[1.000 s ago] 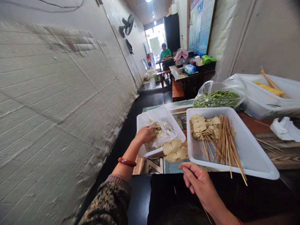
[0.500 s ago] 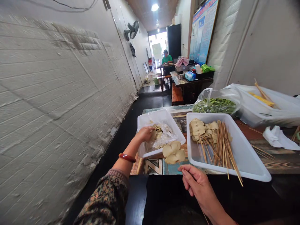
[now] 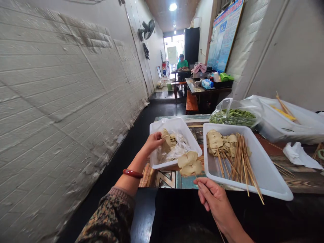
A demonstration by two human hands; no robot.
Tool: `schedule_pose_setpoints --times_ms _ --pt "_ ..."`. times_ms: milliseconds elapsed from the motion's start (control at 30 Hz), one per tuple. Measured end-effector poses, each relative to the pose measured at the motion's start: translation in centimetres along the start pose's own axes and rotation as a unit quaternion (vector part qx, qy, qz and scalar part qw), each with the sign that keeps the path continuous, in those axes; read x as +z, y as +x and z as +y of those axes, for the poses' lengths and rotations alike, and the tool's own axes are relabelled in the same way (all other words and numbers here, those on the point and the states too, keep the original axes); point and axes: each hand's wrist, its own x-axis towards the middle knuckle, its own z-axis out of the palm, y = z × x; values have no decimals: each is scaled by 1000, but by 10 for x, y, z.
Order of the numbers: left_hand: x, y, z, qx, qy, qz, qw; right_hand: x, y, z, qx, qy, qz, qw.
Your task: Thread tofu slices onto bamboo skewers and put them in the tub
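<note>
My left hand (image 3: 154,141) is at the left white tray (image 3: 196,143), its thumb and fingers pinched on a thin beige food slice (image 3: 166,144). Under it, more slices (image 3: 173,139) lie in a clear plastic bag (image 3: 180,145) inside that tray. My right hand (image 3: 214,199) grips a thin bamboo skewer (image 3: 195,176); threaded slices (image 3: 189,164) sit at its upper end, near the tray's front corner. Just beyond the right hand, the right white tray (image 3: 268,175) holds loaded skewers, with slices (image 3: 217,141) at the back and bare stick ends (image 3: 241,165) toward me.
Behind the right tray is a clear bag of green vegetables (image 3: 234,116). A larger white bin (image 3: 268,126) stands at the right, with crumpled tissue (image 3: 300,155) and loose skewers (image 3: 283,168) nearby. A wall (image 3: 63,118) runs along the left. A person (image 3: 182,63) sits far back.
My left hand has drawn back slightly toward the left from the bagged slices, with a slice now showing in its fingers. The right hand still holds the skewer; the view has shifted slightly.
</note>
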Motion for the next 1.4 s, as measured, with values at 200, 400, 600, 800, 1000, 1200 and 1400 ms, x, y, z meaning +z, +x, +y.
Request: schedule_pose_setpoints --times_ms 200,400,600,800,1000,1200,1400 --pt "11 -15 9 -43 -205 18 978 3 1 -1 5 12 -7 1000" --pt "22 -24 11 -76 -289 19 954 6 4 0 4 2 -6 1000" --pt "26 -30 16 -79 -309 3 948 8 6 1 1 -13 -1 1000" --pt "29 -28 13 -57 -320 53 944 11 8 2 8 -4 6 1000" --pt "26 -30 14 -56 -357 91 928 14 10 -2 7 -4 13 1000" --pt "22 -36 20 -83 -421 103 897 17 12 -5 7 -1 9 1000" --pt "25 -57 38 -118 -525 60 840 22 14 -3 17 19 -6 1000"
